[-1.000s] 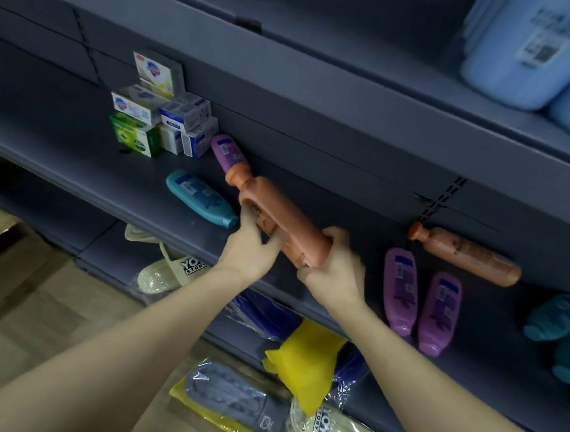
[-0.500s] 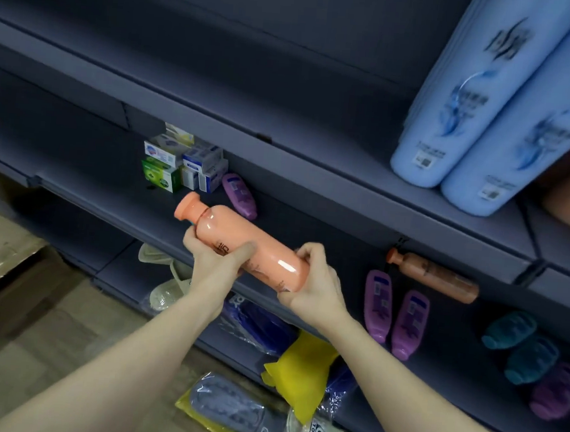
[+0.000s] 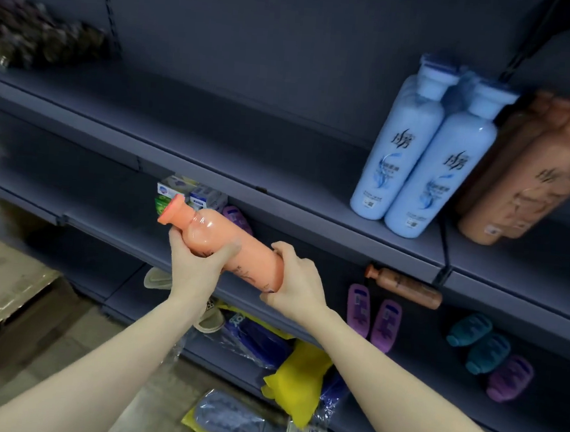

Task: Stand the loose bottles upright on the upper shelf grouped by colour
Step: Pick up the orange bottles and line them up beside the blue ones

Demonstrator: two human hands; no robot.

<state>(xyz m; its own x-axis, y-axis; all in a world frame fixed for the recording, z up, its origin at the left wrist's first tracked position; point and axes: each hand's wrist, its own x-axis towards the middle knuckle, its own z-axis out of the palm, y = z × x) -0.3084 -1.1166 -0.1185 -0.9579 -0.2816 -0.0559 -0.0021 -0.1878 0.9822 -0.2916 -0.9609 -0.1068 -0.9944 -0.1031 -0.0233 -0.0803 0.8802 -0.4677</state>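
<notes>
I hold a large orange bottle (image 3: 240,246) tilted, cap up-left, in front of the middle shelf. My left hand (image 3: 194,263) grips its upper body; my right hand (image 3: 293,286) grips its base. On the upper shelf (image 3: 214,149) two light blue bottles (image 3: 418,151) stand upright, with orange-brown bottles (image 3: 532,174) upright to their right. On the middle shelf lie another orange bottle (image 3: 404,286), two purple bottles (image 3: 373,314), teal bottles (image 3: 478,343), a purple one (image 3: 509,378) at the right, and a purple one (image 3: 237,217) behind the held bottle.
Small soap boxes (image 3: 193,195) are stacked on the middle shelf at left. The bottom shelf and floor hold packaged slippers (image 3: 240,420) and a yellow bag (image 3: 298,377). A cardboard box (image 3: 1,289) sits at lower left. A dark blurred object (image 3: 42,36) lies on the upper shelf's far left.
Both hands have lifted the orange bottle off the middle shelf and raised it. The view has tilted up, bringing the upper shelf and its upright bottles fully into sight.
</notes>
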